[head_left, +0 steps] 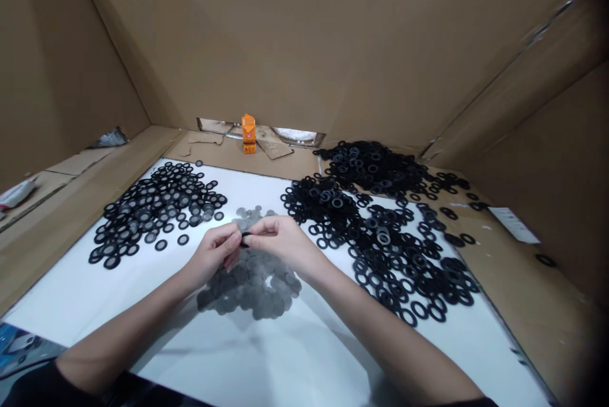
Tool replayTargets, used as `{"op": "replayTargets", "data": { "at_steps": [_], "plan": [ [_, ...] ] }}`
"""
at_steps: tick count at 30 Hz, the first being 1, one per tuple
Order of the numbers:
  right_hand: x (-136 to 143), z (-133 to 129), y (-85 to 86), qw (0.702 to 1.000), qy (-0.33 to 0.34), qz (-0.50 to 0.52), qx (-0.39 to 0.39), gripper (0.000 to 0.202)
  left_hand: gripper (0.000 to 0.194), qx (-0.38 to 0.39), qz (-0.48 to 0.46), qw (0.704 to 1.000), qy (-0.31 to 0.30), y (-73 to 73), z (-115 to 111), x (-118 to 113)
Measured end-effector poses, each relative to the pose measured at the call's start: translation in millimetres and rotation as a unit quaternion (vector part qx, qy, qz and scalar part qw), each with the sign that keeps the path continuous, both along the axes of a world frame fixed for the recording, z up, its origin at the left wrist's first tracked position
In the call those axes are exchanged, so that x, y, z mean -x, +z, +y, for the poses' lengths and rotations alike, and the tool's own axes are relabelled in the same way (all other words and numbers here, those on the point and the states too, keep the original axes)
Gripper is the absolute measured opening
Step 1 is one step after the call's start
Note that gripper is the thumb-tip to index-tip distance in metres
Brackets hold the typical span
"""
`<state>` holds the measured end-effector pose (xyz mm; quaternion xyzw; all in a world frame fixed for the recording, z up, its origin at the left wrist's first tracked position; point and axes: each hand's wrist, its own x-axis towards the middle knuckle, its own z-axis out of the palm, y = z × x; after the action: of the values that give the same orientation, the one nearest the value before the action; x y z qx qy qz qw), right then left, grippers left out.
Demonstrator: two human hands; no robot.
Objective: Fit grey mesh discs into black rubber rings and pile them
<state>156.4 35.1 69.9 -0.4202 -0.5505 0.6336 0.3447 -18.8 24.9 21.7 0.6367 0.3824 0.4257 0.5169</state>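
Observation:
My left hand [219,247] and my right hand [276,239] meet over the middle of the white board. Between their fingertips they pinch one small black rubber ring [245,239], seen nearly edge-on; whether a disc sits in it I cannot tell. Beneath my hands lies a spread of thin grey mesh discs [259,286], partly hidden by them. To the left is a pile of black rings with grey discs in their centres [157,204]. Loose black rings with open centres [390,248] are heaped to the right.
A white board [228,356] lies inside tall cardboard walls [285,39]. A larger heap of black rings [371,166] sits at the back right, spilling onto cardboard. An orange carton [248,134] stands at the back. A white paper label [514,224] lies at the right.

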Motion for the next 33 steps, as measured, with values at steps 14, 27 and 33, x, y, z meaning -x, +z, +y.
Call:
{"op": "replayTargets", "data": {
  "at_steps": [14,27,33],
  "plan": [
    [9,-4,-15.1,0.998,-0.057,0.038,0.006,0.022,0.042,0.006,0.008,0.998,0.059,0.9,3,-6],
    [-1,5,-16.6,0.992,-0.032,-0.091,-0.078,0.015,0.038,-0.118,0.155,0.978,0.071,-1.3,7,-3],
    [-12,16,-15.9,0.999,0.008,-0.037,0.016,0.020,0.031,-0.147,0.182,0.971,0.053,-0.7,8,-3]
  ]
}}
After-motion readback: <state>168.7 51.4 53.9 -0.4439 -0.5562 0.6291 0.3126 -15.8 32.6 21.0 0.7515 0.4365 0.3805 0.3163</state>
